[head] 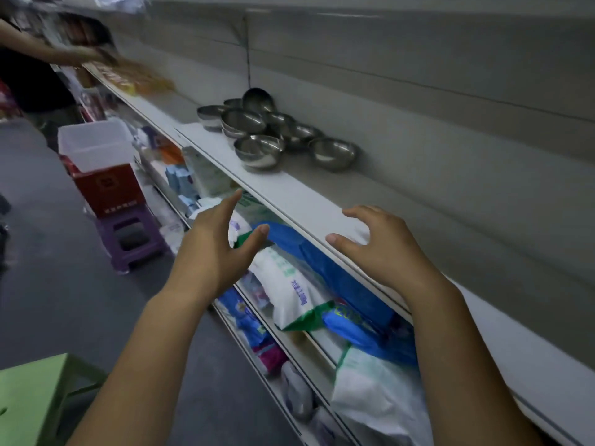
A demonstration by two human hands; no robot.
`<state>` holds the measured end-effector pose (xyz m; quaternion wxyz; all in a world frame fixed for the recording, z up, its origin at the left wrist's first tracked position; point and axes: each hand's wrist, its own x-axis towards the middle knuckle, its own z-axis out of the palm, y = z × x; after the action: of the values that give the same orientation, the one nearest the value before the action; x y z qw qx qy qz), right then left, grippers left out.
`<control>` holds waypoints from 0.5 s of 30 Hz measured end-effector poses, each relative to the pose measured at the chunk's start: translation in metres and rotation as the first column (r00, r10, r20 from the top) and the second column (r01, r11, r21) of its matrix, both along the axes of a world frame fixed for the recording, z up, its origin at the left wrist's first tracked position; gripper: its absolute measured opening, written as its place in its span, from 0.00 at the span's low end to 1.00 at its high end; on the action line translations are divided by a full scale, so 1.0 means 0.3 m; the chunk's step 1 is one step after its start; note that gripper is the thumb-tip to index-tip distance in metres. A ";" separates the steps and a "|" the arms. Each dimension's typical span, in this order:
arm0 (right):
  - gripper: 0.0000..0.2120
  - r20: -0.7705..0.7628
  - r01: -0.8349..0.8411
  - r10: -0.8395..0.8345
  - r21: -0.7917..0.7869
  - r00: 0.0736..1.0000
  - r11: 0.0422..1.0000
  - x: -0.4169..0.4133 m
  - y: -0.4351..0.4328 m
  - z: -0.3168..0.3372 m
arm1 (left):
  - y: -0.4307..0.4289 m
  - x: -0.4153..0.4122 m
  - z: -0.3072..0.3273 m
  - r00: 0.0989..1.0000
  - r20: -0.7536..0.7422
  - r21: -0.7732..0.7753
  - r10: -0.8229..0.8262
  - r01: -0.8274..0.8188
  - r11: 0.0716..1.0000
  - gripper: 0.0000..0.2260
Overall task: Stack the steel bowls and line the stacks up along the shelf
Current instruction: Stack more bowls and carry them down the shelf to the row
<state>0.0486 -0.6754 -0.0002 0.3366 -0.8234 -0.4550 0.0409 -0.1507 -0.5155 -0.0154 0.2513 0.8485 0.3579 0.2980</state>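
Observation:
Several steel bowls sit in a loose cluster on the white shelf [299, 201], toward its back. The nearest bowl [258, 151] stands upright by the front edge, another [332, 152] to its right. A short stack of bowls [243, 123] is behind them, and one bowl [259, 100] leans on its side against the back panel. My left hand [214, 246] hovers in front of the shelf edge, fingers spread and holding nothing. My right hand [383, 244] hangs over the shelf's front edge, fingers loosely bent and empty. Both hands are well short of the bowls.
Bags and packets [289, 284] fill the lower shelves under my hands. A clear bin on a red box on a purple stool [128, 239] stands in the aisle at left. A green stool [35, 400] is at bottom left. Another person [38, 59] reaches to the shelf far left.

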 end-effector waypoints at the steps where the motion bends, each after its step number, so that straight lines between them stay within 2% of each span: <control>1: 0.27 -0.003 0.013 -0.013 0.011 1.000 1.000 -0.011 0.062 0.013 | 0.071 -0.008 0.017 1.000 0.003 0.023 -0.017 0.017 1.000 0.33; 8: 0.27 -0.070 0.167 -0.160 0.101 0.985 0.981 -0.078 0.400 0.046 | 0.512 -0.039 0.080 0.984 -0.079 0.124 -0.161 0.170 0.977 0.34; 15: 0.37 -0.193 0.378 -0.352 0.121 0.916 0.918 -0.014 0.586 -0.024 | 0.768 0.074 0.042 0.949 -0.017 -0.033 -0.314 0.314 0.949 0.38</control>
<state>0.0443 -0.4995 -0.0074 0.4385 -0.8587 -0.2649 0.0103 -0.1283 -0.2850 -0.0027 0.3042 0.8939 0.2256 0.2396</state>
